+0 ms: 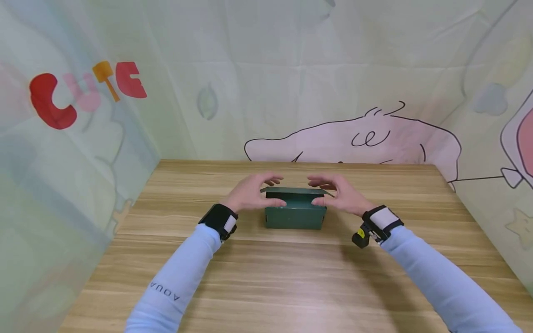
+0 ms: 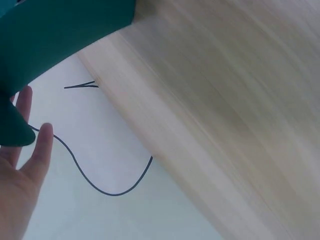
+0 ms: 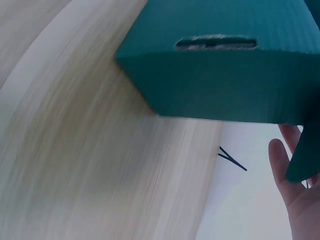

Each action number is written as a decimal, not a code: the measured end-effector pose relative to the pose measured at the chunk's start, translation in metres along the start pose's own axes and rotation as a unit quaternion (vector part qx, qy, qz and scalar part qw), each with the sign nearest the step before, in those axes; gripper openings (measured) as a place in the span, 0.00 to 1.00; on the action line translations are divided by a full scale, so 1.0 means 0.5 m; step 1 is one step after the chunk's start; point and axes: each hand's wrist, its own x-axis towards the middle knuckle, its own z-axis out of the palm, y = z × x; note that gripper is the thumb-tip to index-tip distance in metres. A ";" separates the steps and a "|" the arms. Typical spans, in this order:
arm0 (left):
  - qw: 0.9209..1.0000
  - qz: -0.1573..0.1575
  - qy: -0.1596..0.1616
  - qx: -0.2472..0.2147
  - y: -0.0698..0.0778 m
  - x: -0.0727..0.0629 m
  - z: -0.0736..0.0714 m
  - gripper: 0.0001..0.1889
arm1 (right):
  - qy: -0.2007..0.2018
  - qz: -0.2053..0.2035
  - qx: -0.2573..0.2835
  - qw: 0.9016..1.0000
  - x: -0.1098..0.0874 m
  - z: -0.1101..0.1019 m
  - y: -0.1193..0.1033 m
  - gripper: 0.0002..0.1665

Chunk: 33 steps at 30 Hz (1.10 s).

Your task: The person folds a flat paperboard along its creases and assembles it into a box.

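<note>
A green cardboard box (image 1: pixel 293 218) stands on the wooden table, its lid (image 1: pixel 295 190) raised and the inside partly showing. At the box's left side is my left hand (image 1: pixel 251 192), thumb by the front opening and fingers spread above the lid. My right hand (image 1: pixel 341 194) mirrors it on the other side. In the left wrist view, fingers reach past a rounded green flap (image 2: pixel 15 127). The right wrist view shows a slot (image 3: pixel 215 43) in the box and a similar flap (image 3: pixel 305 155) before the fingers. Whether the fingertips touch the lid is unclear.
The wooden table (image 1: pixel 287 277) meets a printed cloth backdrop (image 1: pixel 291 92) at its back edge. More cloth hangs at the left and right sides. A small black device (image 1: pixel 360 238) hangs from the right wrist strap.
</note>
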 end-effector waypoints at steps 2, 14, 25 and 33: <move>1.000 0.014 -0.010 0.016 -0.002 -0.003 -0.001 0.43 | -0.009 -0.016 -0.032 0.999 -0.004 -0.002 -0.001 0.44; 0.996 0.030 -0.027 0.085 -0.015 -0.009 0.001 0.50 | -0.029 -0.049 -0.124 0.991 -0.014 0.008 0.002 0.56; 0.997 0.027 -0.015 0.076 -0.017 -0.007 0.000 0.47 | -0.017 -0.022 -0.130 0.991 -0.011 0.010 0.004 0.51; 0.997 0.024 -0.007 0.066 -0.024 -0.002 0.004 0.45 | -0.012 -0.001 -0.116 0.993 -0.005 0.010 0.007 0.50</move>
